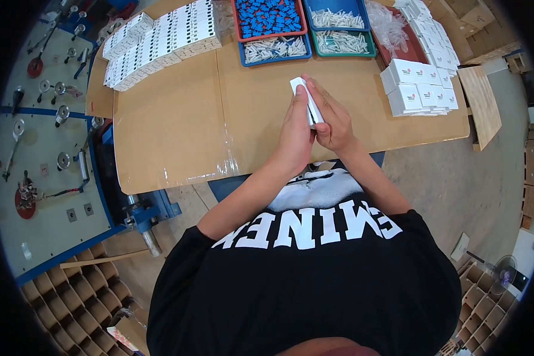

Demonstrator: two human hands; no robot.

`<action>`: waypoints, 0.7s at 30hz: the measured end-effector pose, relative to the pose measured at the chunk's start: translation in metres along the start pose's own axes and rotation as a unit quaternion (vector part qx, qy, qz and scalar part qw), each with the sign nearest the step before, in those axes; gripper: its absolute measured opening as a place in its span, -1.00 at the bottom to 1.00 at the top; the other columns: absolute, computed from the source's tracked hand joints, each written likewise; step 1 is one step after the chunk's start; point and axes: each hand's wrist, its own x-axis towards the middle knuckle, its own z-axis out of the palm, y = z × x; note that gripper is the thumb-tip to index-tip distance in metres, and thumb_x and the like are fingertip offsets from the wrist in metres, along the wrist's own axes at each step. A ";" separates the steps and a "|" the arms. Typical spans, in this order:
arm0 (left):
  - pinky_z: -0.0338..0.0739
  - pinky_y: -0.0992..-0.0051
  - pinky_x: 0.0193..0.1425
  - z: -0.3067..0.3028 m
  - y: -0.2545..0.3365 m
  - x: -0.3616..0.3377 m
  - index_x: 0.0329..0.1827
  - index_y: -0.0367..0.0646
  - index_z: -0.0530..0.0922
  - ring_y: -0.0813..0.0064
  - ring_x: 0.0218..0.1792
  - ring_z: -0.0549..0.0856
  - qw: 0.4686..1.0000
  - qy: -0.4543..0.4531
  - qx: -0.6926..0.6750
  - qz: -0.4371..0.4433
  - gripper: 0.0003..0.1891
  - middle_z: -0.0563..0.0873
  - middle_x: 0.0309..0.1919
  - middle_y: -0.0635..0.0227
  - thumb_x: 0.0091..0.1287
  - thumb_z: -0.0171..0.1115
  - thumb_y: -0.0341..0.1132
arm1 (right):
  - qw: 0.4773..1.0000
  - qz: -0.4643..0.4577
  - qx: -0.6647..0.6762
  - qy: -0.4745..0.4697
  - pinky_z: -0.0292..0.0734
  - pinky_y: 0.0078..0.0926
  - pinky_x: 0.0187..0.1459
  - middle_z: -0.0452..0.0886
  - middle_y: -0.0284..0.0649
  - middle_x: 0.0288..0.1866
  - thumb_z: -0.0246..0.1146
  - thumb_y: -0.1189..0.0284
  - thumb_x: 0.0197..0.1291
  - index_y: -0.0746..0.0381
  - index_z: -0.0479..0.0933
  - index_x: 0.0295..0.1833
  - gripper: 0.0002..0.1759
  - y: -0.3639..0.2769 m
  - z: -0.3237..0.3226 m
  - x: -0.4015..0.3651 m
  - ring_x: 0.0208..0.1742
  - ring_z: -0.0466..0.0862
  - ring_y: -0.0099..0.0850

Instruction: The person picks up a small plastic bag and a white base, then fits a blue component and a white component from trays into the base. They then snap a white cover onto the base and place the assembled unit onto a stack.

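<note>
A small white box [298, 84] is pressed between my two palms, above the near part of the cardboard-covered table [172, 130]. My left hand [295, 132] is closed along its left side, with the thumb lying over the top. On the other side my right hand [336, 118] wraps it, fingers pointing away from me. A dark slit shows along the box near my right thumb. Much of the box is hidden by the hands.
White boxes [166, 41] stand stacked at the back left, more boxes [420, 89] at the right. A red tray [240, 29] holds blue parts; blue trays [308, 54] and a green tray [375, 52] hold white pieces. Clear plastic bags [388, 26] lie beside them.
</note>
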 end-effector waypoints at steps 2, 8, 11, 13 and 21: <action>0.46 0.36 0.32 -0.005 -0.005 0.003 0.54 0.02 0.26 0.49 0.26 0.55 1.000 0.004 -0.016 0.016 -0.36 0.53 0.27 0.40 0.60 -0.13 0.25 | 1.000 0.017 0.015 -0.010 0.50 -0.09 0.34 0.49 0.27 0.39 -0.24 -0.15 0.57 0.53 0.37 0.43 -0.11 -0.002 0.000 0.000 0.37 0.57 0.14; 0.44 0.41 0.34 -0.015 0.000 0.003 0.63 0.04 0.17 0.47 0.25 0.54 0.995 -0.003 0.001 0.095 -0.38 0.52 0.29 0.37 0.64 -0.13 0.14 | 0.996 0.069 0.024 -0.059 0.38 -0.08 0.42 0.41 0.09 0.50 0.10 0.07 0.52 0.30 0.35 0.51 -0.34 -0.024 -0.008 0.013 0.44 0.49 0.05; 0.42 0.46 0.34 -0.029 -0.005 0.009 0.66 0.03 0.14 0.48 0.22 0.53 0.989 -0.001 0.039 0.142 -0.41 0.51 0.28 0.37 0.67 -0.13 0.05 | 0.979 0.198 0.035 -0.033 0.46 -0.14 0.34 0.50 0.05 0.42 0.23 0.25 0.45 0.29 0.39 0.49 -0.40 -0.036 0.002 0.009 0.34 0.57 -0.01; 0.41 0.49 0.33 -0.035 -0.008 0.007 0.67 0.01 0.13 0.50 0.20 0.53 0.984 0.001 0.048 0.173 -0.42 0.50 0.27 0.37 0.68 -0.14 0.00 | 0.964 0.225 0.140 -0.021 0.50 -0.21 0.28 0.53 0.06 0.36 0.26 0.38 0.42 0.37 0.43 0.44 -0.45 -0.037 0.010 0.006 0.28 0.60 -0.04; 0.33 0.55 0.37 -0.040 -0.015 0.000 0.61 -0.24 0.17 0.57 0.26 0.45 0.919 0.041 0.231 0.318 -0.45 0.41 0.41 0.33 0.70 -0.19 -0.10 | 0.989 0.138 0.014 -0.050 0.51 -0.25 0.28 0.54 0.10 0.36 0.13 0.44 0.51 0.49 0.46 0.36 -0.56 -0.051 0.014 0.005 0.28 0.61 -0.01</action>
